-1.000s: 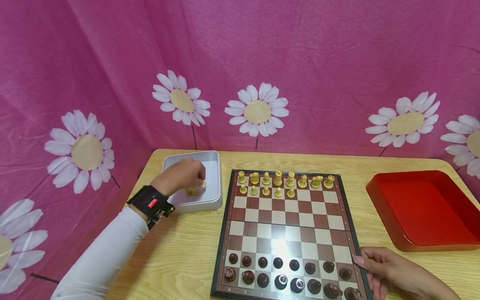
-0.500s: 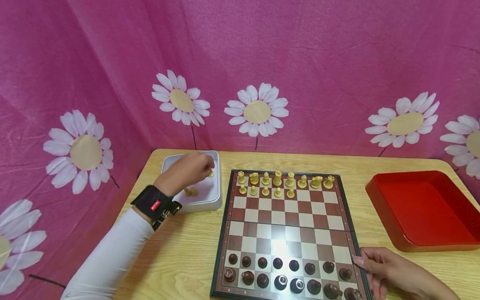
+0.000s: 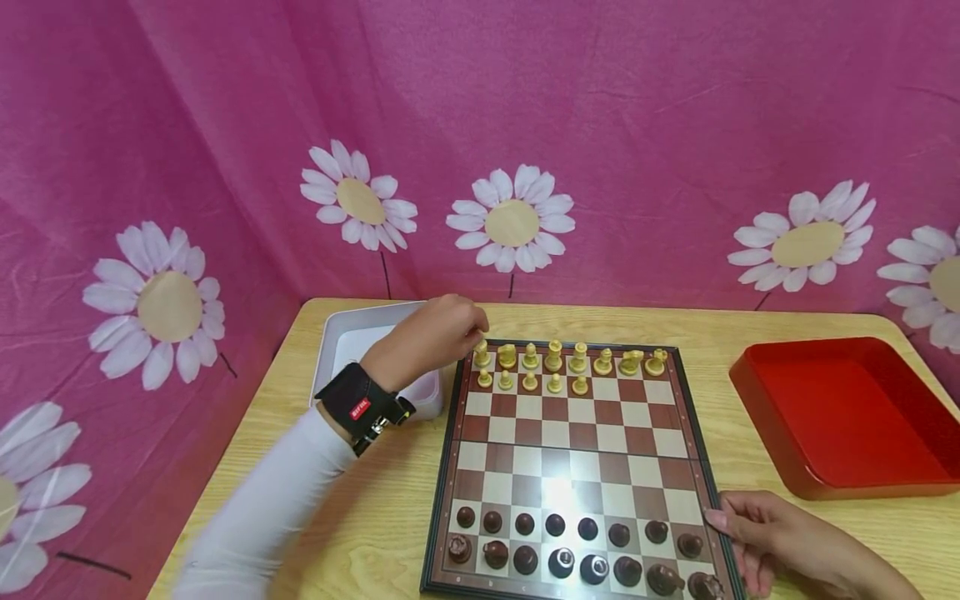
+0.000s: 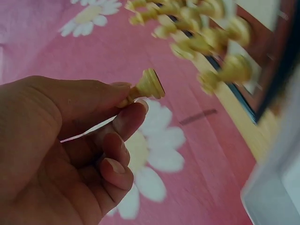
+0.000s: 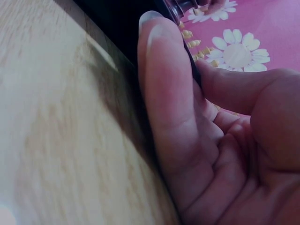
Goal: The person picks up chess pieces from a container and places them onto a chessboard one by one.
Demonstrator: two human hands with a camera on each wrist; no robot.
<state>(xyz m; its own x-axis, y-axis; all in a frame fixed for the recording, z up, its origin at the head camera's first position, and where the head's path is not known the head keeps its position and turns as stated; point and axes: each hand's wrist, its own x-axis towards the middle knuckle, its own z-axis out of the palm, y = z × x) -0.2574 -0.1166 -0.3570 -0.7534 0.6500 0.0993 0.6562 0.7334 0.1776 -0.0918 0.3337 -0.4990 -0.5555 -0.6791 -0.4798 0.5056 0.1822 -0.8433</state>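
My left hand [image 3: 438,332] pinches a cream chess pawn [image 4: 151,85] between thumb and index finger. Its felted base points away from the fingers, which hide its head. In the head view this hand is over the far left corner of the chessboard [image 3: 585,437], beside a cream rook [image 3: 482,357]. Cream pieces fill the far row, with several cream pawns [image 3: 554,383] in front of them on the left. Dark pieces [image 3: 562,563] stand in the two near rows. My right hand [image 3: 787,537] grips the board's right edge near the front, thumb on top and fingers below.
A white tin [image 3: 330,350] stands left of the board, partly covered by my left forearm. To the right is a red tray [image 3: 847,417]. Behind the wooden table [image 3: 360,517] hangs a pink cloth [image 3: 637,100] with white daisies.
My left hand has lifted the pawn out of the white tin and carried it right, to the board's far left corner. The right hand keeps its grip on the board.
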